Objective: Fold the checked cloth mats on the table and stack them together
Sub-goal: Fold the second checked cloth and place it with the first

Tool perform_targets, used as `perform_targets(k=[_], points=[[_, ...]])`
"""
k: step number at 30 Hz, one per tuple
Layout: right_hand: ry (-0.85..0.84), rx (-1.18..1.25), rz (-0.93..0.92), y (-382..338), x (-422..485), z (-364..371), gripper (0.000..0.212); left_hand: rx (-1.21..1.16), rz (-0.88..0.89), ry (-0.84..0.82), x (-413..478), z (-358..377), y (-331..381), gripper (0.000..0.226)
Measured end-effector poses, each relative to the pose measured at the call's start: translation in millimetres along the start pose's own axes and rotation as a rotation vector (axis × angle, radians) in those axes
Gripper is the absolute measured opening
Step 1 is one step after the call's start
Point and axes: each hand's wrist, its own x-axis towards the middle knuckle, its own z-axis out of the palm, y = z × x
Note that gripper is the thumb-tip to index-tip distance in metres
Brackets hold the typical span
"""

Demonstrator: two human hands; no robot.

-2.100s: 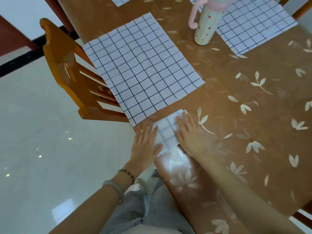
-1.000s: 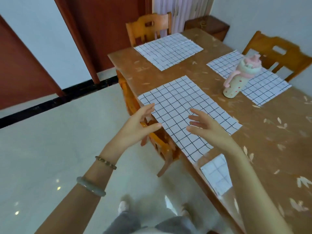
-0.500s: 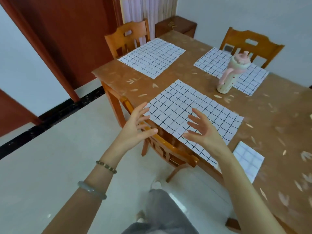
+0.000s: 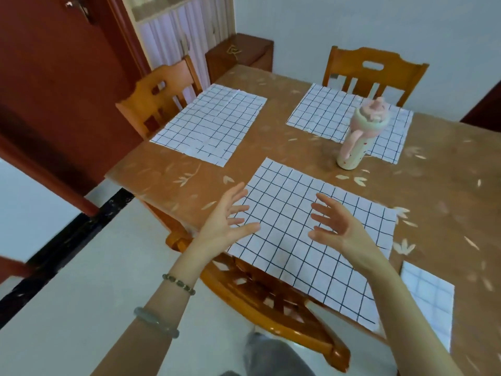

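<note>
A white checked cloth mat (image 4: 301,213) lies flat at the near edge of the table, overhanging it slightly. My left hand (image 4: 227,221) hovers over its left corner, fingers spread and holding nothing. My right hand (image 4: 336,226) hovers above the mat's middle, also open. A small folded checked mat (image 4: 431,297) rests at the near right of the table. Two more flat mats lie farther off: one at the far left (image 4: 211,123), one at the far right (image 4: 325,112).
A pink-lidded cup (image 4: 357,137) stands partly on the far right mat. Wooden chairs sit at the near side (image 4: 271,302), the left end (image 4: 157,96) and the far side (image 4: 371,71) of the brown table (image 4: 447,191). A red door (image 4: 54,77) is at left.
I let go of the small folded mat, which stays at the table's near right. Both hands have risen and moved over the nearest flat mat, and my view has swung up and left.
</note>
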Motion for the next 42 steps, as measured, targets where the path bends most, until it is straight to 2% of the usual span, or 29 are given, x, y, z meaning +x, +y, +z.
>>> perform_targets(k=[12, 20, 25, 30, 33, 36, 42], points=[[0.167, -0.007, 0.078, -1, 56, -36, 0.063, 0.020, -0.047, -0.133, 114, 1, -5, 0.082], [0.311, -0.038, 0.160, 27, 73, -62, 0.057, 0.055, -0.069, -0.251, 179, -1, -15, 0.080], [0.497, -0.058, 0.247, 56, 95, -102, 0.050, 0.177, -0.116, -0.350, 235, -22, -33, 0.080], [0.639, -0.103, 0.274, 74, 114, -142, 0.044, 0.266, -0.130, -0.290, 292, -22, -48, 0.080], [0.690, -0.203, 0.318, 92, 124, -165, 0.040, 0.354, -0.123, -0.265, 320, -9, -62, 0.077], [0.717, -0.397, 0.390, 114, 136, -183, 0.039, 0.540, -0.092, -0.264, 343, 4, -83, 0.071], [0.611, -0.682, 0.536, 162, 151, -211, 0.041, 0.868, 0.007, -0.339, 372, 26, -109, 0.068]])
